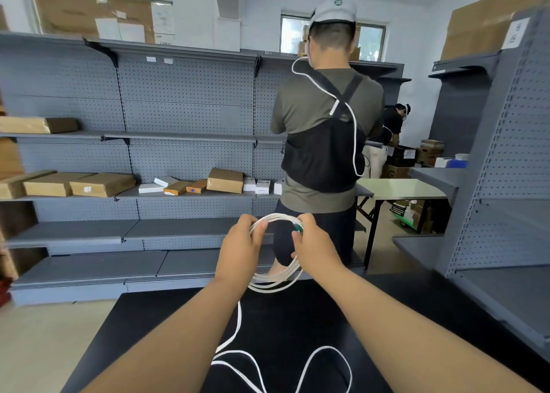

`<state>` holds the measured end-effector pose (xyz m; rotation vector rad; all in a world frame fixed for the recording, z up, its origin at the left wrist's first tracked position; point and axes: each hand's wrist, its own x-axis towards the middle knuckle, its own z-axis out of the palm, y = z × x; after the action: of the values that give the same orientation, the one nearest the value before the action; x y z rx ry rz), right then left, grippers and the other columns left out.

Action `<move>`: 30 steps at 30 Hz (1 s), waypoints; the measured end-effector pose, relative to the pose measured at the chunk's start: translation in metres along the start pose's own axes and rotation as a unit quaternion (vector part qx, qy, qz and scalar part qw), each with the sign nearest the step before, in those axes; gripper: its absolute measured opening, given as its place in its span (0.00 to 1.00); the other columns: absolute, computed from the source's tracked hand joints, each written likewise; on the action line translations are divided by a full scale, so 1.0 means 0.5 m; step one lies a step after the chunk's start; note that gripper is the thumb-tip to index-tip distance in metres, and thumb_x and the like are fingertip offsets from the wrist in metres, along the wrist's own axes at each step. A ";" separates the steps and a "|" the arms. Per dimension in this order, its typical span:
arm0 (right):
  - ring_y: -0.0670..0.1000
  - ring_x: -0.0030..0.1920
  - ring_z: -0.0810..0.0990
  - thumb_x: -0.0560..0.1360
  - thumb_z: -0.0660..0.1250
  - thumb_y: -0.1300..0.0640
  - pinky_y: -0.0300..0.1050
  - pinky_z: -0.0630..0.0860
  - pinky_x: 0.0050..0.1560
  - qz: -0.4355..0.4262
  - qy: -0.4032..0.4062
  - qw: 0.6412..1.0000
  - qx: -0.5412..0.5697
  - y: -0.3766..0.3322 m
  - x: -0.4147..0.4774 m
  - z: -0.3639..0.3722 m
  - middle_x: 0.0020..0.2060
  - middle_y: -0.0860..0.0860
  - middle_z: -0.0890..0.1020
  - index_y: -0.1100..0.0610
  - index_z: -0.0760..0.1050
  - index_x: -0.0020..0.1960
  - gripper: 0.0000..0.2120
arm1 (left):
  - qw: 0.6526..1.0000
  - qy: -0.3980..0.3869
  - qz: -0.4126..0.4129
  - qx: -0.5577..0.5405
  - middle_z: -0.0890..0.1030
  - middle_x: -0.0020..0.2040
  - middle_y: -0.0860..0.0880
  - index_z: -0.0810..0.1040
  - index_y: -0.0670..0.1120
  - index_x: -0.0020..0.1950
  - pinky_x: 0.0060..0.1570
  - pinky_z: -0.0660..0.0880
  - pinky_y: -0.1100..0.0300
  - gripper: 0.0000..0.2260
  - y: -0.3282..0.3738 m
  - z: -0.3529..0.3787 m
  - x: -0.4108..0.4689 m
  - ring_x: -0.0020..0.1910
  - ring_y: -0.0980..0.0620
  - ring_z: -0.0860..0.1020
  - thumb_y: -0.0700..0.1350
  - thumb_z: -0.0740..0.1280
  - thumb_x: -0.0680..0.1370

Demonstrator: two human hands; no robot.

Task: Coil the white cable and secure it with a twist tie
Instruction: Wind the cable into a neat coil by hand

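- The thin white cable is gathered into a round coil of several loops, held up in the air above the far edge of the flat black desk.
- The left hand grips the coil's left side, its fingers curled round the bundled strands near the top.
- The right hand holds the coil's right side, its fingers curled over the upper right of the loops.
- A small green piece shows at the right hand's fingertips, against the strands. It may be the twist tie, but it is too small and too covered to tell.
- From the bottom of the coil one loose strand hangs down to the desk, where the rest of the cable lies in wide slack bends close to the near edge.
- Just beyond the desk a person in an olive T-shirt and a black strapped vest stands with the back turned. A white cord runs across that back.
- Grey pegboard shelving fills the wall on the left, with flat brown cardboard boxes and small white cartons on its middle shelf.
- A pale folding table stands to the right, behind the person.
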<state>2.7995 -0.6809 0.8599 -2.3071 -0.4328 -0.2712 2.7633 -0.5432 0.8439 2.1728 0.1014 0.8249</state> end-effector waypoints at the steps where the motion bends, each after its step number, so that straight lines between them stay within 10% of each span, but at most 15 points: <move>1: 0.57 0.46 0.80 0.80 0.57 0.57 0.50 0.77 0.45 -0.014 -0.004 1.000 -0.008 -0.002 0.001 0.000 0.48 0.55 0.78 0.54 0.64 0.58 0.08 | 1.000 0.009 0.007 0.009 0.74 0.37 0.50 0.69 0.47 0.46 0.33 0.62 0.57 0.10 0.001 0.000 0.000 0.38 0.49 0.72 0.53 0.57 0.80; 14: 0.56 0.48 0.76 0.79 0.59 0.57 0.52 0.74 0.46 -0.095 -0.008 0.992 -0.081 0.004 0.007 -0.002 0.52 0.54 0.76 0.48 0.65 0.61 0.12 | 0.994 -0.038 0.075 0.076 0.74 0.44 0.45 0.72 0.44 0.51 0.41 0.70 0.51 0.13 0.010 -0.003 -0.006 0.42 0.44 0.73 0.53 0.57 0.80; 30: 0.48 0.42 0.82 0.79 0.58 0.49 0.45 0.78 0.45 0.014 -0.154 0.974 0.168 0.012 0.004 -0.014 0.43 0.48 0.78 0.50 0.71 0.53 0.06 | 0.997 -0.013 0.040 0.065 0.74 0.41 0.46 0.70 0.47 0.47 0.36 0.61 0.58 0.11 -0.035 -0.013 0.010 0.39 0.48 0.70 0.53 0.57 0.80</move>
<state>2.8033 -0.6893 0.8614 -2.0205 -0.5536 0.1687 2.7665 -0.5253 0.8372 2.3211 0.0571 0.8552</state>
